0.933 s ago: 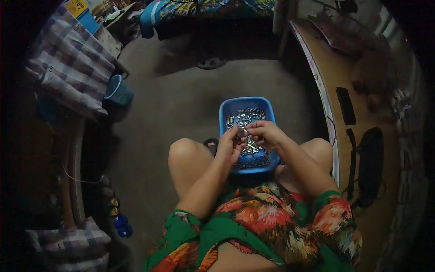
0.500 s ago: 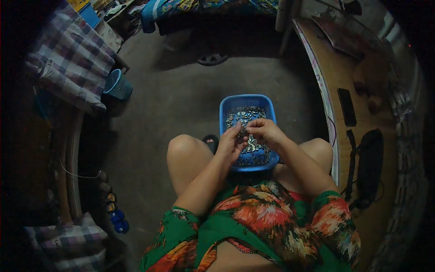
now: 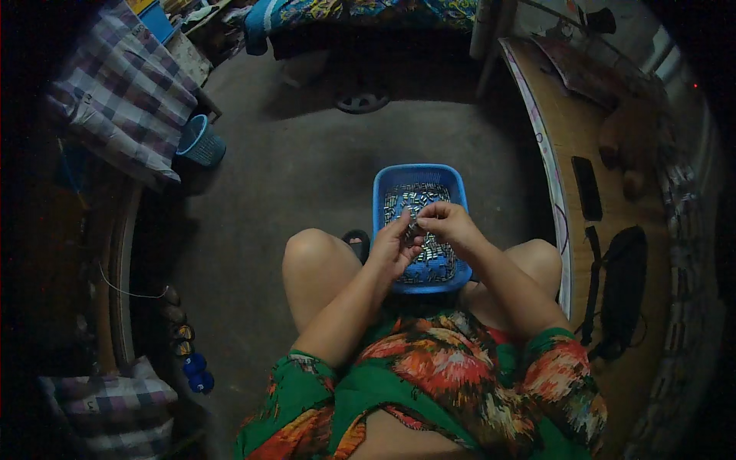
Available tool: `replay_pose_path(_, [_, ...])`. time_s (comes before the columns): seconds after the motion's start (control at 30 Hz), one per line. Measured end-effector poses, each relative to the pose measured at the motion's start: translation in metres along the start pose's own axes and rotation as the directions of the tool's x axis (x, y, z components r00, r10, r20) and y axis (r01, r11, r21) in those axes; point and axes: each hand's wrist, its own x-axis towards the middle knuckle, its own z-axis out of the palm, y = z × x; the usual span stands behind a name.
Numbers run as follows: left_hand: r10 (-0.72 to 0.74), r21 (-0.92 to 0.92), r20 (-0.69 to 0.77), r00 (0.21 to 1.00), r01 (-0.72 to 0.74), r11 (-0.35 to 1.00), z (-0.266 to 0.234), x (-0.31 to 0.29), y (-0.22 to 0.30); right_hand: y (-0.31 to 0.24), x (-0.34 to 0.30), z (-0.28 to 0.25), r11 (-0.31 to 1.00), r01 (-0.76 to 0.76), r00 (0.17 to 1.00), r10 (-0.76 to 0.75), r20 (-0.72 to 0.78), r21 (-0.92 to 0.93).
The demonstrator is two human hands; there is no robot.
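A blue plastic basket (image 3: 420, 169) rests between my knees. Many small, shiny metal cylinders (image 3: 418, 193) are scattered over its bottom. Above the basket, my left hand (image 3: 396, 247) is closed, thumb and fingers pinched together. My right hand (image 3: 447, 224) meets it fingertip to fingertip, with thumb and forefinger pressed together. Something small and metallic seems to be between the fingers of both hands, too small to name. Part of the basket's contents is hidden under my hands.
To the right runs a long wooden surface (image 3: 576, 264) with a dark phone (image 3: 586, 188) and a black bag (image 3: 622, 291). A blue-green wastebasket (image 3: 201, 142) stands at the left beside checked cloth (image 3: 126, 96). A dark round base (image 3: 362, 101) lies on the far floor.
My hands stay together over the basket, with only slight finger movement. The whole view has shifted a little.
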Motion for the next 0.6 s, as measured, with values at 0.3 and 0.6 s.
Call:
replay_pose_path(0.3, [0.048,0.065,0.009,0.999,-0.049,0.997,0.005,-0.002,0.000,0.010,0.003,-0.001,0.980,0.188,0.982,-0.188,0.008,-0.059])
replay_pose_path(0.6, [0.062,-0.033,-0.017,0.998,-0.063,0.998,-0.005,0.003,0.000,-0.001,0.002,-0.007,0.909,-0.237,0.971,0.211,0.112,0.344])
